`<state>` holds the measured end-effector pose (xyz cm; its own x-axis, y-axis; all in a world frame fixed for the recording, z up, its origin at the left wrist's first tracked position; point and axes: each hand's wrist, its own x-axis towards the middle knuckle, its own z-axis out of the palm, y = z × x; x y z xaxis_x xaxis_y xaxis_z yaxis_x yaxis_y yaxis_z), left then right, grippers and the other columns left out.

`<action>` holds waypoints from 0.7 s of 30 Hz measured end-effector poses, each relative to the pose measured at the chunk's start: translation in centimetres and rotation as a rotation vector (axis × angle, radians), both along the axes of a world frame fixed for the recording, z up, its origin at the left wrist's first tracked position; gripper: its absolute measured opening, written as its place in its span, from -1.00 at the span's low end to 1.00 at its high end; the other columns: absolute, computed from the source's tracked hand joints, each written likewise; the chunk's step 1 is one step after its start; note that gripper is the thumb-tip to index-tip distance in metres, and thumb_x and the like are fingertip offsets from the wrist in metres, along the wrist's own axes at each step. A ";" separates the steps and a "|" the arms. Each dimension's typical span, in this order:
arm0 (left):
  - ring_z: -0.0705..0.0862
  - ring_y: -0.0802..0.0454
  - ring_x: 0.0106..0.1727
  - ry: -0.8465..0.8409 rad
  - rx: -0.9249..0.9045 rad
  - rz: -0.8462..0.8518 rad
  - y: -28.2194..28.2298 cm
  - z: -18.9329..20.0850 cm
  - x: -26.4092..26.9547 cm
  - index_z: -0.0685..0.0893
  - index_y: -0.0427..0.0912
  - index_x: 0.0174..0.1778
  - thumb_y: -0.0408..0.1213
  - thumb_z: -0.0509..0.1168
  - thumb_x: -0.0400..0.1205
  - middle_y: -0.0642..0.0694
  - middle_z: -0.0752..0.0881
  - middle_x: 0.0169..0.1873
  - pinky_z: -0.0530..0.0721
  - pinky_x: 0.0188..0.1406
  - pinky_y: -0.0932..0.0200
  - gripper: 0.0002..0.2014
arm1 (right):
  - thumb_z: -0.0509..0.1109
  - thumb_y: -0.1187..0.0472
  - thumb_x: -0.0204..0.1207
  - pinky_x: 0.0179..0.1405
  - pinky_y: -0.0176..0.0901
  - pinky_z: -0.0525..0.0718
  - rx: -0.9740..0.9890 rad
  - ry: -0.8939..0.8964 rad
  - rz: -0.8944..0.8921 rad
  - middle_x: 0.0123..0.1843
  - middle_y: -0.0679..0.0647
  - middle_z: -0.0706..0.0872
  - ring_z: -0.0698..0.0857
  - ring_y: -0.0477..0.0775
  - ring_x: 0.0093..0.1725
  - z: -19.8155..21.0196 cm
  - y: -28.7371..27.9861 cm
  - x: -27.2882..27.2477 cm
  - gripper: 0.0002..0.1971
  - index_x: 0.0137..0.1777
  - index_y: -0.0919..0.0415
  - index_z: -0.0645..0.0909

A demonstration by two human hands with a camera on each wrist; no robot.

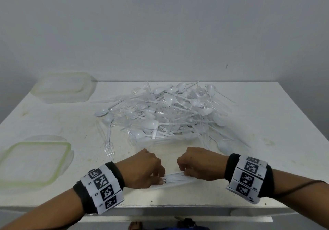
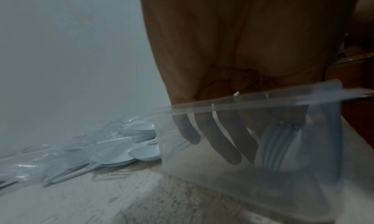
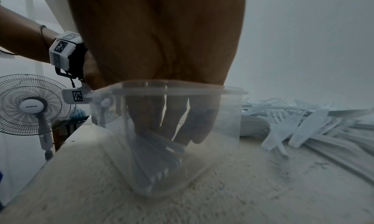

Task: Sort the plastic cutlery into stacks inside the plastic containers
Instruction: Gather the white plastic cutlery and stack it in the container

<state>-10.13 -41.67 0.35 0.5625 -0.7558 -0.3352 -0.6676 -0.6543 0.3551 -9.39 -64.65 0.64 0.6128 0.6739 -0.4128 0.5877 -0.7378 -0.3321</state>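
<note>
Left hand (image 1: 142, 169): fingers were curled round the tine end of the fork stack (image 1: 175, 179).
Right hand (image 1: 199, 164): fingers were pinched on the handle end.
Fork stack: was held inside a clear container (image 3: 168, 141) at the table's (image 1: 267, 132) near edge.
Loose cutlery pile (image 1: 170, 112): was heaped just beyond the hands.
Lidded containers (image 1: 62, 87): were set at the left.

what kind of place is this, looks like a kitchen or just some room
Probably a plain room set up for a sorting job, not clearly a kitchen: a worn white table against a bare wall, a pedestal fan beside it, and a loose cutlery pile.
</note>
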 end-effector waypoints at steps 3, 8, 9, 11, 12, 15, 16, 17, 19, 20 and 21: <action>0.53 0.16 0.03 -0.035 0.036 0.013 0.5 0.0 0.5 0.72 0.10 0.14 0.17 0.18 0.65 0.13 0.70 -0.05 0.21 0.39 0.16 -0.66 | 0.29 0.12 0.65 -0.08 -0.10 0.51 0.001 -0.014 -0.010 -0.04 0.06 0.73 0.42 -0.03 -0.09 -0.2 0.0 0.0 -0.85 0.03 0.16 0.63; 0.48 0.11 0.19 0.004 0.050 0.032 0.5 0.2 1.1 0.78 0.10 0.07 0.19 0.25 0.60 0.07 0.65 0.04 0.19 0.40 0.11 -0.66 | 0.29 0.11 0.63 -0.06 -0.06 0.52 0.012 -0.037 -0.003 -0.08 0.03 0.76 0.47 0.04 -0.05 -0.3 0.2 -0.1 -0.81 -0.02 0.16 0.70; 0.45 0.11 0.24 0.009 0.050 0.031 0.4 0.3 1.0 0.79 0.10 0.06 0.18 0.26 0.60 0.07 0.62 0.10 0.17 0.41 0.10 -0.68 | 0.28 0.12 0.63 -0.07 -0.07 0.51 0.011 -0.042 0.004 -0.09 0.03 0.77 0.49 0.05 -0.05 -0.3 0.1 -0.1 -0.80 -0.03 0.16 0.72; 0.35 0.12 0.35 0.023 0.054 0.027 0.2 0.4 1.0 0.79 0.11 0.08 0.10 0.25 0.63 0.06 0.54 0.21 0.11 0.43 0.07 -0.72 | 0.26 0.16 0.63 -0.09 -0.08 0.50 0.010 -0.037 -0.001 -0.11 0.03 0.78 0.49 0.05 -0.07 -0.4 0.1 -0.1 -0.78 -0.04 0.17 0.75; 0.31 0.11 0.38 0.028 0.059 0.023 0.1 0.5 1.0 0.78 0.11 0.10 0.06 0.25 0.64 0.06 0.51 0.25 0.09 0.43 0.06 -0.73 | 0.25 0.18 0.63 -0.10 -0.09 0.49 0.009 -0.037 -0.002 -0.11 0.02 0.79 0.48 0.04 -0.09 -0.4 0.1 -0.1 -0.78 -0.04 0.17 0.75; 0.31 0.09 0.38 0.039 0.088 0.010 -0.1 0.7 1.1 0.74 0.13 0.17 0.02 0.24 0.64 0.05 0.48 0.28 0.09 0.42 0.07 -0.74 | 0.25 0.15 0.66 -0.08 -0.17 0.40 0.018 -0.020 -0.022 0.00 0.04 0.77 0.42 -0.04 -0.08 -0.2 0.1 0.0 -0.78 0.11 0.15 0.72; 0.34 0.10 0.36 0.048 0.093 0.014 -0.2 0.8 1.1 0.72 0.13 0.18 0.02 0.24 0.64 0.06 0.50 0.26 0.12 0.42 0.08 -0.74 | 0.26 0.14 0.66 -0.06 -0.20 0.38 0.028 0.008 -0.047 0.04 0.05 0.76 0.41 -0.06 -0.06 0.0 0.1 0.0 -0.78 0.17 0.13 0.69; 0.37 0.11 0.34 0.061 0.091 0.020 -0.3 0.8 1.1 0.71 0.13 0.18 0.02 0.25 0.64 0.06 0.53 0.24 0.15 0.43 0.08 -0.74 | 0.27 0.14 0.66 -0.04 -0.22 0.40 0.043 0.031 -0.065 0.05 0.06 0.75 0.43 -0.08 -0.05 0.3 0.1 0.0 -0.79 0.18 0.13 0.68; 0.43 0.11 0.29 0.087 0.085 0.030 -0.4 0.8 1.1 0.71 0.11 0.17 0.02 0.26 0.63 0.06 0.57 0.18 0.24 0.42 0.06 -0.75 | 0.29 0.17 0.64 -0.01 -0.18 0.52 0.060 0.057 -0.069 -0.02 0.06 0.77 0.55 -0.04 -0.06 0.5 0.0 0.2 -0.81 0.08 0.17 0.71; 0.46 0.10 0.27 0.098 0.085 0.032 -0.5 0.8 1.1 0.71 0.10 0.16 0.02 0.26 0.63 0.06 0.59 0.16 0.28 0.41 0.05 -0.75 | 0.29 0.19 0.63 0.01 -0.11 0.58 0.058 0.066 -0.063 -0.06 0.05 0.78 0.60 0.00 -0.07 0.6 0.0 0.3 -0.82 0.03 0.19 0.73; 0.47 0.10 0.25 0.107 0.086 0.033 -0.5 0.8 1.0 0.71 0.09 0.16 0.02 0.26 0.63 0.05 0.60 0.15 0.31 0.40 0.05 -0.75 | 0.30 0.20 0.62 0.03 -0.07 0.62 0.050 0.073 -0.057 -0.08 0.05 0.79 0.64 0.02 -0.07 0.6 0.0 0.4 -0.82 0.00 0.20 0.73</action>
<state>-9.17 -42.21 1.19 0.5446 -0.7033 -0.4570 -0.6063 -0.7066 0.3649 -9.03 -64.67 1.27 0.6205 0.6593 -0.4246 0.5180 -0.7511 -0.4093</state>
